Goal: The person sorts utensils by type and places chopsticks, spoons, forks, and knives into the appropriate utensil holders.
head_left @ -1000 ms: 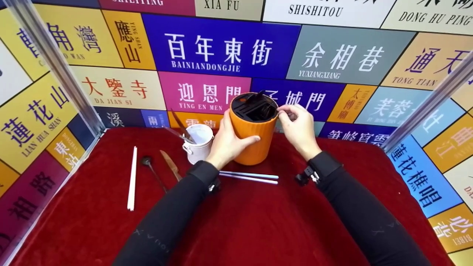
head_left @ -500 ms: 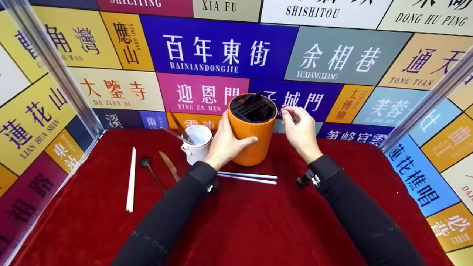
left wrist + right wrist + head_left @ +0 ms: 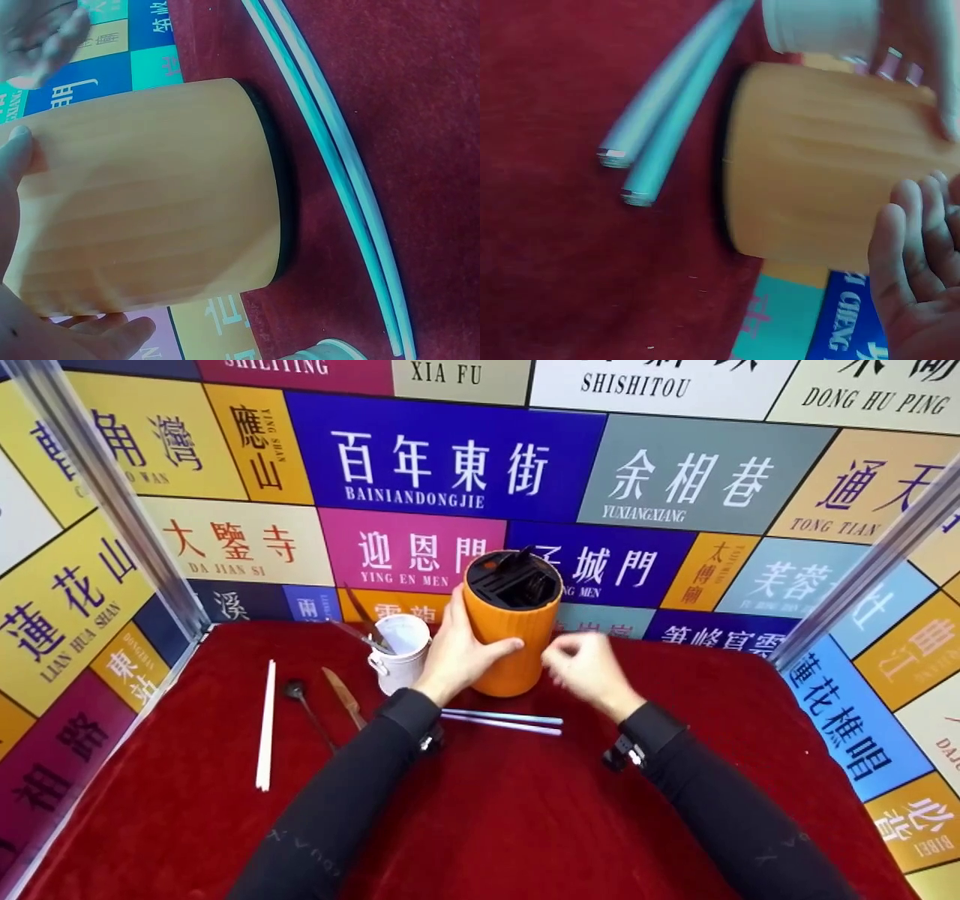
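"So, left to right, how do things lie about the holder [image 3: 517, 619]?"

"White sticks [image 3: 265, 727] at its eight o'clock, then spoon [image 3: 295, 689] and knife [image 3: 345, 697] on much the same bearing; cup [image 3: 405, 666] at nine."

"And the left hand [image 3: 459, 656]?"

"Gripping the holder's side, thumb across the front."

"Which way does the holder point?"

"Upright on the cloth [image 3: 525, 825], slotted end up, long axis running twelve to six. Pale sticks [image 3: 510, 717] lie at its six, aligned nine to three."

"Right hand [image 3: 589, 667]?"

"At four, fingers loosely curled; whether they touch the holder, I can't tell."
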### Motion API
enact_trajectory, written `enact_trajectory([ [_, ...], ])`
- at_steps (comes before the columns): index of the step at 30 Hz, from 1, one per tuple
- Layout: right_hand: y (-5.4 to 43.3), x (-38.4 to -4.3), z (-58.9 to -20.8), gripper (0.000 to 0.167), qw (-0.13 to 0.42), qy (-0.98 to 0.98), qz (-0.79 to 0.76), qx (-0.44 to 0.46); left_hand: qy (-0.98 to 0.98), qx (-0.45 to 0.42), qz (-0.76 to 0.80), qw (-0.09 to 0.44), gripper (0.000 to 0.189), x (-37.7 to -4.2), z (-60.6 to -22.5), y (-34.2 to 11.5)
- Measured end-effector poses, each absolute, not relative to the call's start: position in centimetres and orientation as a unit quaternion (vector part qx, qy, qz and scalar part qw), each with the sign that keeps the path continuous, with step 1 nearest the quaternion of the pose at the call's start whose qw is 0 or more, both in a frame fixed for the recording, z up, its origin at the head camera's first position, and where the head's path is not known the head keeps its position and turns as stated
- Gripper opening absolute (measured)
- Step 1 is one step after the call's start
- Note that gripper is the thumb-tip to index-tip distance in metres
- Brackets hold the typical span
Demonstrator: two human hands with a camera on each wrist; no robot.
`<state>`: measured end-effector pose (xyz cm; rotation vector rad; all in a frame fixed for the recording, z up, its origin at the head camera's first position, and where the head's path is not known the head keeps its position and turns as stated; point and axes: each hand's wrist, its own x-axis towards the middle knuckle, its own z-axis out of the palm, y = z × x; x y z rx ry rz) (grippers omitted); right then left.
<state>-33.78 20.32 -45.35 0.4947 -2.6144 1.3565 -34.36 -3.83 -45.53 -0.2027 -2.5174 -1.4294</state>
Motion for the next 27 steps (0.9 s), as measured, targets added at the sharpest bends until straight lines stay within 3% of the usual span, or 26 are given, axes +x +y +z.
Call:
enact_trajectory([
  [7, 18.1, -32.8, -47.9, 0.015, 0.031, -0.912, 0.296, 0.284, -0.860, -0.076, -0.488, 0.127, 0.130, -34.3, -45.5, -3.9],
  [13, 16.5, -32.2, -49.1, 0.008, 0.025, -0.900, 0.237, 0.365, -0.863, -0.075, -0.482, 0.128, 0.129, -34.4, -45.5, -3.9],
  [27, 14.8, -31.2, -51.0, 0.015, 0.001, -0.911, 0.190, 0.367, -0.862, -0.075, -0.484, 0.130, 0.130, -34.4, -45.5, -3.9],
])
